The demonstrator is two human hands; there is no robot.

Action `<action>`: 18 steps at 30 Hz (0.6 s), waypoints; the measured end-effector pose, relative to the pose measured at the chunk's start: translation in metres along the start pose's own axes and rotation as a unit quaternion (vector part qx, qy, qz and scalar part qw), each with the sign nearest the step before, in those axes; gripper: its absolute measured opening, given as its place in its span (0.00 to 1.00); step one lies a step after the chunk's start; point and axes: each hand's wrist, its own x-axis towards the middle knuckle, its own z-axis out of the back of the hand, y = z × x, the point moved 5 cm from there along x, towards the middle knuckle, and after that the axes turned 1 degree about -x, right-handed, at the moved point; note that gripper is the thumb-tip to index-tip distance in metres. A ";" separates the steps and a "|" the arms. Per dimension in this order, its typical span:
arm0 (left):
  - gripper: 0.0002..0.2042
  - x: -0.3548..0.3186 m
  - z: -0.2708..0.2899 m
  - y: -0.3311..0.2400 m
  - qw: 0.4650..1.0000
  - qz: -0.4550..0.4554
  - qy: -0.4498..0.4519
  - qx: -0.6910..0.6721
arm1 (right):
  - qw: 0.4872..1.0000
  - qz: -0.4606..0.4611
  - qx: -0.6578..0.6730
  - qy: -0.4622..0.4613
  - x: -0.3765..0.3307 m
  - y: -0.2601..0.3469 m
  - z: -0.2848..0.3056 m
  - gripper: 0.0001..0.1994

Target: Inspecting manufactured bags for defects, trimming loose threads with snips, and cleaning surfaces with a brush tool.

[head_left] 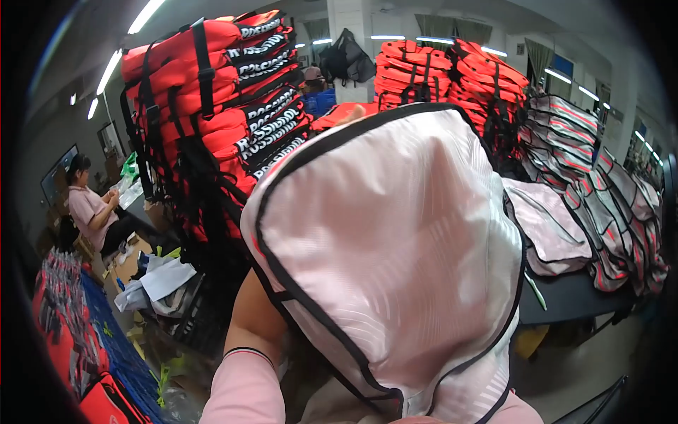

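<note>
A large bag panel [381, 233] with a pale pink, silvery lining and black bound edges is raised in front of me and fills the middle of the view. My left forearm, in a pink sleeve, goes up behind it. At its far top edge a bit of my left hand [355, 115] shows, closed on the fabric. The rest of that hand is behind the panel. My right hand is hidden by the bag; only a bit of pink sleeve shows at the lower right.
Tall stacks of red bags with black straps [212, 106] stand at the left and more red bags [413, 74] behind. Grey-lined bags [565, 134] pile up at the right, beside a pale piece [547, 226] on a dark table [575, 300]. A seated person [92, 205] is at far left.
</note>
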 end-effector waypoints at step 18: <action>0.12 -0.110 -0.042 -0.009 0.949 0.249 0.075 -0.177 | 0.997 0.008 0.083 -0.008 0.026 0.015 -0.030 0.20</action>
